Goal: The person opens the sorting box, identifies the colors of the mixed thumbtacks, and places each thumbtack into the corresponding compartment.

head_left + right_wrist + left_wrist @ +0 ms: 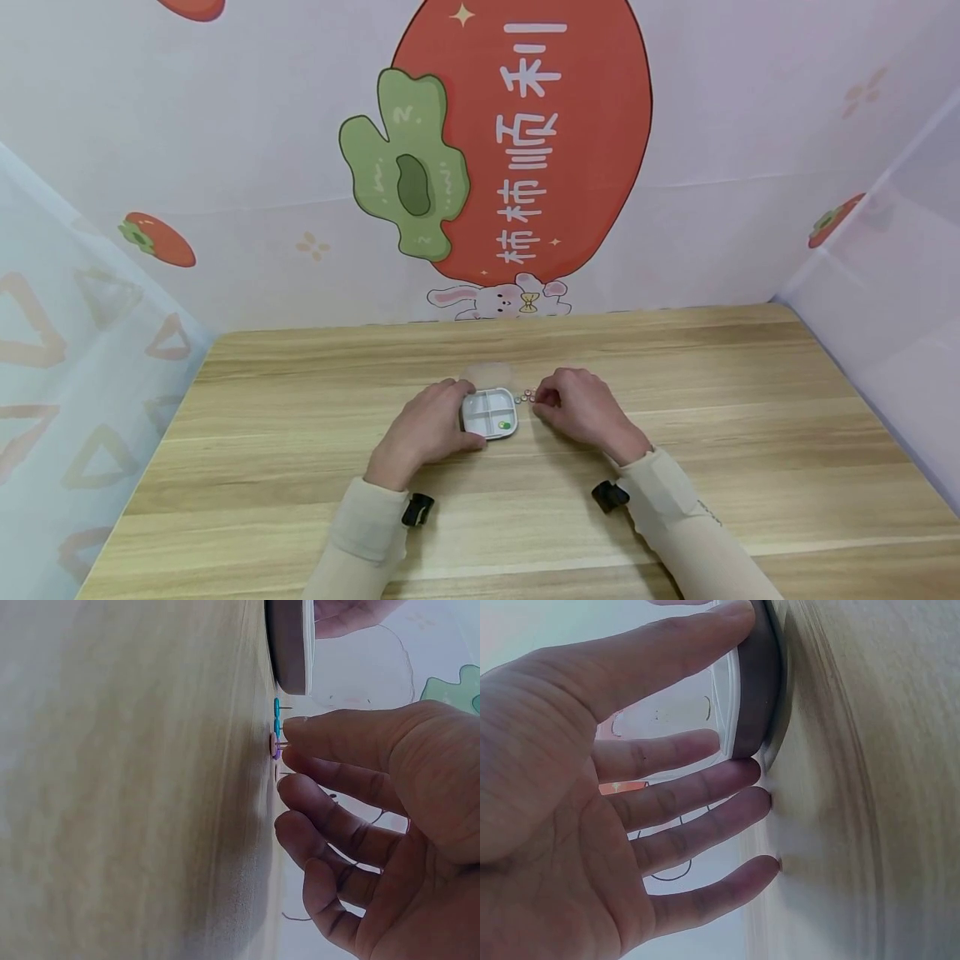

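A small pale case (477, 404) with four compartments and a raised clear lid (486, 373) sits on the table. My left hand (429, 422) holds the case from its left side, thumb at the near edge and fingers at the far edge. Small green and yellowish pieces (506, 426) lie in the near right compartment. Right of the case are several thumbtacks (277, 707) with flat coloured heads, their points up. My right hand (581, 406) pinches at a pink thumbtack (274, 745), its pin between thumb and index fingertips.
The wooden table (300, 517) reaches back to a printed cloth (712, 242) hanging behind it. More cloth hangs along both sides. Each wrist carries a black camera mount, like the one on the right (611, 497).
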The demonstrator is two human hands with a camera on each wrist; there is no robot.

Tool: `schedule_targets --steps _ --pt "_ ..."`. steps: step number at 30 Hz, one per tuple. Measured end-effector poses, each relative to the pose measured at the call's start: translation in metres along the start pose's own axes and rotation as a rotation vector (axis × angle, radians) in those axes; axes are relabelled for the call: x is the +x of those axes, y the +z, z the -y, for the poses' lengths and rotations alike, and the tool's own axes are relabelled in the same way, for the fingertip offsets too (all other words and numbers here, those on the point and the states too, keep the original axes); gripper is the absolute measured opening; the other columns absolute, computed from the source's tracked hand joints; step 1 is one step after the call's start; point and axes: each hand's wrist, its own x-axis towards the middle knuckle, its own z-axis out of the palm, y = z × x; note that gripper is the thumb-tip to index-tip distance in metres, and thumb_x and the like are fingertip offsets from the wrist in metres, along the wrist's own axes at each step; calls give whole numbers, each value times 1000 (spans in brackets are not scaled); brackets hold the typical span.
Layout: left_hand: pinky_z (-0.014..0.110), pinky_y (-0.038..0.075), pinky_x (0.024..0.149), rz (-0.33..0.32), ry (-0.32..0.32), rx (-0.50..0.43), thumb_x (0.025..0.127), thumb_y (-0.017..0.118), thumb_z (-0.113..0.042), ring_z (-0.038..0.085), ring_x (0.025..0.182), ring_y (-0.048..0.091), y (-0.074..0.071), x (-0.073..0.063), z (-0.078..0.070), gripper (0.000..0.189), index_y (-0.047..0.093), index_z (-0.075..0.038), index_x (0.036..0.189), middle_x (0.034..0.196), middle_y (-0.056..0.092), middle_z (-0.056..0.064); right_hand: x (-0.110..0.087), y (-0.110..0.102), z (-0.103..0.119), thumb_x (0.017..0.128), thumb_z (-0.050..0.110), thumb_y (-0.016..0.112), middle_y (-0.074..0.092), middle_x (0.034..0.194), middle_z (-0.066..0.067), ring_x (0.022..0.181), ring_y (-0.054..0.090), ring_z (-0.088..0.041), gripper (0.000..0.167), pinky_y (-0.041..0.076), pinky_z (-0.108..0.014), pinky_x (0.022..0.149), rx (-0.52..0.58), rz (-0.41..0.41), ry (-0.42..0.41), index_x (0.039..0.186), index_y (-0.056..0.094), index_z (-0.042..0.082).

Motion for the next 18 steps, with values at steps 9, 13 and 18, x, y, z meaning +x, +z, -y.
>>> schedule_targets --steps 9,13,18 --pt "46 48 97 -2 -5 -1 76 92 -31 27 107 60 0 0 0 70 61 -3 132 126 64 12 0 0 0 87 16 82 61 75 9 67 53 -9 6 46 -31 64 5 3 -5 87 77 13" --pt "46 48 97 -3 -7 1 76 92 -31 27 107 60 0 0 0 70 61 -3 131 126 64 12 0 0 0 86 15 82 62 75 9 68 53 -8 6 46 -31 64 10 5 -15 89 78 12" --pt "47 48 97 -1 -8 4 76 92 -31 27 107 60 0 0 -1 70 61 -3 132 127 64 12 0 0 1 86 12 81 61 75 9 68 52 -9 5 45 -30 64 2 11 -20 89 78 13"
